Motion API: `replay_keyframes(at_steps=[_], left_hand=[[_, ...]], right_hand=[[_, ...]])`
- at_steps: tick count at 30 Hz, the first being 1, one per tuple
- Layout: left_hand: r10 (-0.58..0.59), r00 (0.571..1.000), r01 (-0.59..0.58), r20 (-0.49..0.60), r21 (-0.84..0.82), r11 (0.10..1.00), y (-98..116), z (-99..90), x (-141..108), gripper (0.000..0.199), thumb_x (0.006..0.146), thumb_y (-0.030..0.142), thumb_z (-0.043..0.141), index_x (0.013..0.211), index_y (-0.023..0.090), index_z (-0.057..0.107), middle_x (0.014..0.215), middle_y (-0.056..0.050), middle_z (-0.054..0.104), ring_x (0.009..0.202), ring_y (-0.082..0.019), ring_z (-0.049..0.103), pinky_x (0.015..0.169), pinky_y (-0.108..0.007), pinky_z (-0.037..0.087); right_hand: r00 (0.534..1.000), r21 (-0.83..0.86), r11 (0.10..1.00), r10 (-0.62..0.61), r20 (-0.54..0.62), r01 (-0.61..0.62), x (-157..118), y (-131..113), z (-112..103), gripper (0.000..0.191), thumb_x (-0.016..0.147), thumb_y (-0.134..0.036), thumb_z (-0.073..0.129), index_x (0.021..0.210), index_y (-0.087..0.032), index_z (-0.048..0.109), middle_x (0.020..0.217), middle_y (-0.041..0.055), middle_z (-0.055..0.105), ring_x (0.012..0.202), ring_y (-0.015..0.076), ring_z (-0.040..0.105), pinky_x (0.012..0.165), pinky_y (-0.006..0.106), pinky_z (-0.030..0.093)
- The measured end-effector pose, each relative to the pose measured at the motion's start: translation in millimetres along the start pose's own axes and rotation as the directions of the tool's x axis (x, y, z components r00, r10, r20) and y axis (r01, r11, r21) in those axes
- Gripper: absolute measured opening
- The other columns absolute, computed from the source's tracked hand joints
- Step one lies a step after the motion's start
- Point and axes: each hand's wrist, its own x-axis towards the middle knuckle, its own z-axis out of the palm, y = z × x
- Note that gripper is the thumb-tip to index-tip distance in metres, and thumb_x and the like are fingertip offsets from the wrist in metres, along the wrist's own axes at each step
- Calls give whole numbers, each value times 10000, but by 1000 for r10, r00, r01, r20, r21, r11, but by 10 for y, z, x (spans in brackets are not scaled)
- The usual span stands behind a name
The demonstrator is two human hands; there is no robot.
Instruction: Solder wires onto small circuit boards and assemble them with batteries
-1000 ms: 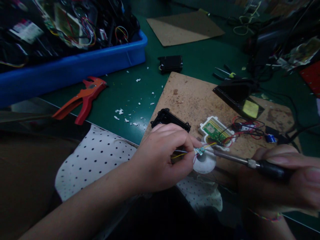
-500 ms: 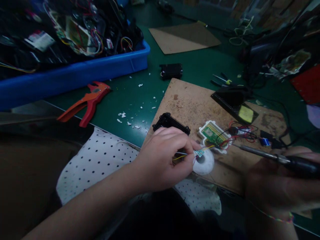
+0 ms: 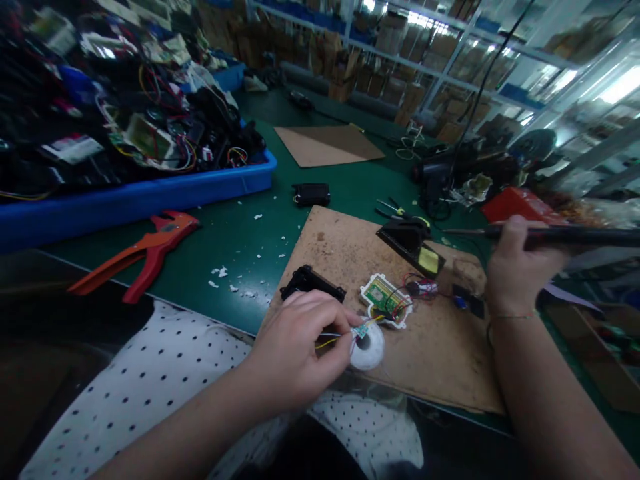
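My left hand (image 3: 313, 340) pinches a small green circuit board (image 3: 361, 331) with thin yellow and white wires, held above a white solder spool (image 3: 371, 355). Just beyond lies a white-rimmed housing (image 3: 404, 325) with a larger green circuit board (image 3: 379, 293) inside, wired to small parts on the right. A black plastic case (image 3: 313, 283) lies behind the left hand's knuckles. In my right hand (image 3: 517, 270), closed round its handle, is a soldering iron (image 3: 575, 235). Its tip points left, raised near the black iron stand (image 3: 407, 241) with a yellow sponge (image 3: 429, 261).
A brown board (image 3: 335, 243) covers the front of the green table (image 3: 235, 233). Red-handled cutters (image 3: 145, 250) lie at the left, before a blue bin (image 3: 215, 179) heaped with wired parts. A black block (image 3: 311, 194), cardboard sheet (image 3: 330, 143) and red box (image 3: 520, 205) are farther back.
My right hand has lifted the soldering iron up and away from the housing, toward the stand. The view has tilted up, showing shelves. My left hand keeps its pinch on the small circuit board.
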Motion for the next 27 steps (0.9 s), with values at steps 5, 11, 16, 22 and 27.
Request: replay_keyframes(at_steps=[5, 11, 16, 22, 27], left_hand=[[19, 1000, -18, -8, 19, 1000, -13, 21, -4, 100, 857, 156, 652, 805, 220, 597, 1029, 66, 766, 978, -183, 677, 880, -401, 455], [31, 999, -30, -32, 30, 999, -9, 25, -14, 109, 859, 154, 649, 784, 212, 593, 1006, 46, 770, 961, -188, 680, 872, -404, 464], [39, 999, -39, -21, 14, 999, -16, 28, -22, 98, 864, 149, 654, 806, 214, 609, 1025, 30, 771, 982, -190, 683, 892, -402, 477], [88, 996, -87, -19, 54, 995, 2, 21, -27, 72, 893, 179, 646, 839, 215, 615, 1040, 2, 768, 986, -194, 681, 898, -397, 486], [110, 994, -111, 16, 79, 991, -4, -132, -121, 280, 869, 359, 739, 1082, 223, 619, 1223, -70, 707, 1129, -240, 638, 992, -422, 478]], right_hand=[[978, 0, 1000, 26, 208, -26, -100, 32, 382, 405, 868, -546, 585, 821, -163, 708, 723, 86, 678, 750, 238, 654, 769, 356, 488], [854, 31, 989, 110, 509, -145, -238, 29, 199, 497, 843, -630, 611, 970, -159, 705, 758, 81, 715, 682, 219, 660, 621, 322, 516], [782, 126, 983, 25, 623, -132, -533, -176, -371, 406, 870, -512, 632, 1126, -198, 650, 932, 71, 690, 754, 172, 644, 671, 299, 540], [533, 241, 881, -443, 721, 407, -499, -255, -431, 576, 841, -399, 689, 1389, -278, 559, 1335, 127, 543, 1220, 300, 547, 999, 466, 492], [342, 292, 887, -415, 843, 358, -299, -107, -233, 283, 901, -486, 608, 1014, -266, 745, 967, 59, 684, 892, 205, 630, 798, 349, 491]])
